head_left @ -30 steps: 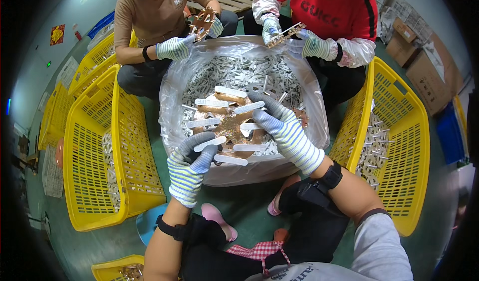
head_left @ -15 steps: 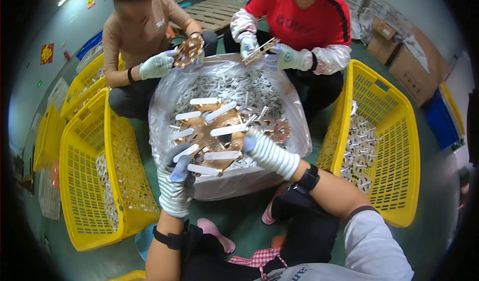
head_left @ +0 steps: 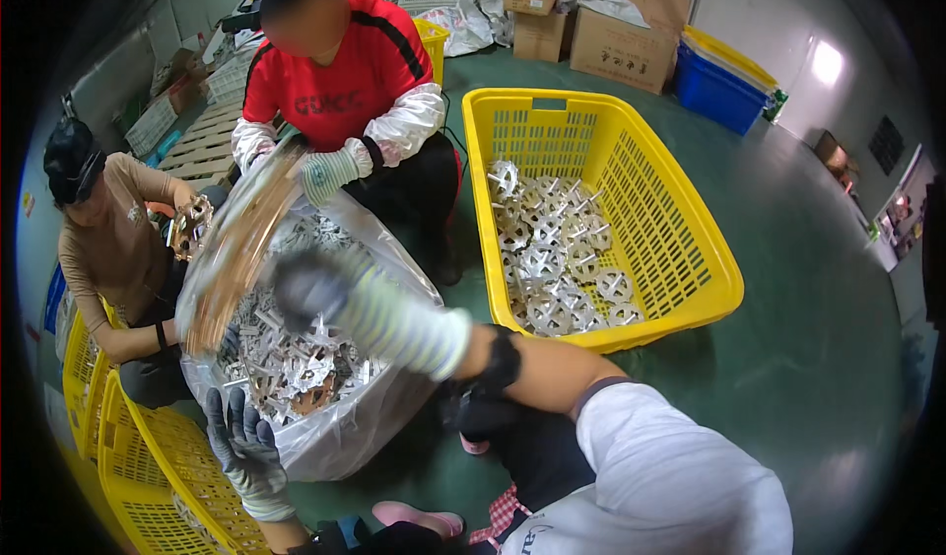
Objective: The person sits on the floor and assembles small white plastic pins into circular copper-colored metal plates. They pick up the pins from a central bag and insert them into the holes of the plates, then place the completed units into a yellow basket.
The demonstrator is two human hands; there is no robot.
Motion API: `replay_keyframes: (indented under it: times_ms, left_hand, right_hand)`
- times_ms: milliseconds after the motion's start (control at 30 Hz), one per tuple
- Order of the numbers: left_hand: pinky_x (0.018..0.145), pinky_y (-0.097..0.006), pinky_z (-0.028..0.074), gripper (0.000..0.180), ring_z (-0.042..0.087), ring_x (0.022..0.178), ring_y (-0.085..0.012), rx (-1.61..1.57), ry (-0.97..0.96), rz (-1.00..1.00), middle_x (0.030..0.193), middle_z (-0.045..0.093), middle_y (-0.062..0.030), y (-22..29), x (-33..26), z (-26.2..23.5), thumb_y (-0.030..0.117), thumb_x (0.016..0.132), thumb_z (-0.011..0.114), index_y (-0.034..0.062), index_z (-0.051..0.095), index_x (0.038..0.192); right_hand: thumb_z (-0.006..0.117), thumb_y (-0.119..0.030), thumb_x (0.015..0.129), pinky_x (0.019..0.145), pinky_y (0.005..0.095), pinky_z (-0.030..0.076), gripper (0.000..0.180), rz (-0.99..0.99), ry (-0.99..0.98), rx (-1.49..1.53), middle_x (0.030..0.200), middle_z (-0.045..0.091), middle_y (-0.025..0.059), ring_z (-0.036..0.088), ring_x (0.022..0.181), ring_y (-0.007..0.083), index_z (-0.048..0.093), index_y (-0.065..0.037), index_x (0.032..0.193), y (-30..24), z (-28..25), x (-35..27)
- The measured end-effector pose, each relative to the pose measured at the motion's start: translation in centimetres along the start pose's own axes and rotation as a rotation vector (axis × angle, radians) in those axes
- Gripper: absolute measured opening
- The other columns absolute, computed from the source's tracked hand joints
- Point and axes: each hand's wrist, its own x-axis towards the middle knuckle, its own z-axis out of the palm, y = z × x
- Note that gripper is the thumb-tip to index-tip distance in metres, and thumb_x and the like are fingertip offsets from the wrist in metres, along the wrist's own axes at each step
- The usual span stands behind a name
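My left hand [head_left: 248,456], in a striped glove with grey fingertips, is raised at the near left of the lined bin, open with its fingers apart and holding nothing. My right hand [head_left: 355,304], gloved the same way, reaches over the bin; motion smears its fingers. Just left of it a copper-coloured plate [head_left: 246,254] stands steeply tilted above the bin, streaked by motion; I cannot tell whether my right hand grips it. Below lie many loose silvery metal pieces [head_left: 286,358], and a copper-coloured piece [head_left: 313,397] among them.
A clear plastic liner [head_left: 360,437] drapes the bin. To the right, a yellow basket [head_left: 680,249] holds spoked metal discs [head_left: 552,259]. Other yellow baskets [head_left: 148,466] stand left. A person in red [head_left: 340,92] and one in tan [head_left: 128,220] sit across the bin.
The view has swung right. My left hand has let go of the copper-coloured plate, which has gone from lying fairly flat, with pale strips on it, to steeply tilted. My right hand is moving fast.
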Motion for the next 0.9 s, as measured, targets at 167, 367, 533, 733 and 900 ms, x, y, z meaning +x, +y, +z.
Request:
replay_keyframes:
  times_ms: [167,367,533,733,900]
  left_hand:
    - [0.082,-0.027,0.046,0.067,0.052,0.096,-0.0155,0.094,0.390,-0.111,0.128,0.049,-0.0090,0.7,-0.5,-0.2,0.041,0.091,0.060,0.0125,0.035,0.146]
    - [0.057,-0.021,0.035,0.024,0.039,0.065,-0.0068,-0.339,0.210,-0.286,0.080,0.041,0.0036,0.5,1.6,0.7,0.017,0.095,0.055,0.0126,0.052,0.119]
    - [0.071,-0.027,0.048,0.052,0.054,0.079,-0.0130,-0.106,0.243,-0.304,0.097,0.055,-0.0032,0.2,0.8,0.8,0.032,0.087,0.070,0.0086,0.050,0.129]
    - [0.079,-0.032,0.052,0.058,0.060,0.090,-0.0183,0.014,0.331,-0.407,0.107,0.061,-0.0116,-1.0,0.2,-0.6,0.031,0.088,0.069,0.0012,0.046,0.131]
    - [0.081,-0.034,0.052,0.054,0.060,0.093,-0.0192,0.135,0.333,-0.483,0.110,0.060,-0.0138,-1.7,-0.1,-0.8,0.030,0.091,0.063,-0.0001,0.044,0.132]
  right_hand:
    - [0.055,-0.014,0.094,0.068,0.0323,0.050,0.008,-0.213,0.470,-1.050,0.086,0.058,0.0037,0.060,0.076,0.0170,0.057,-0.007,0.097,-7.5,-10.4,-0.3]
    - [0.056,-0.015,0.089,0.076,0.0354,0.050,0.016,0.232,0.758,-1.323,0.096,0.061,0.0093,0.061,0.087,0.0229,0.061,-0.006,0.101,-8.6,-31.2,-5.8]
    - [0.057,-0.015,0.085,0.083,0.0380,0.051,0.024,0.910,0.522,-1.906,0.105,0.063,0.0140,0.063,0.096,0.0278,0.065,-0.004,0.105,0.0,-44.8,-13.4]
    - [0.058,-0.016,0.080,0.091,0.0411,0.051,0.033,1.382,0.169,-1.971,0.116,0.065,0.0196,0.064,0.107,0.0337,0.069,-0.003,0.109,9.0,-52.4,-21.3]
    - [0.060,-0.014,0.080,0.093,0.0414,0.050,0.037,1.619,-0.233,-1.907,0.125,0.060,0.0194,0.059,0.115,0.0349,0.066,-0.006,0.116,12.3,-51.9,-24.0]
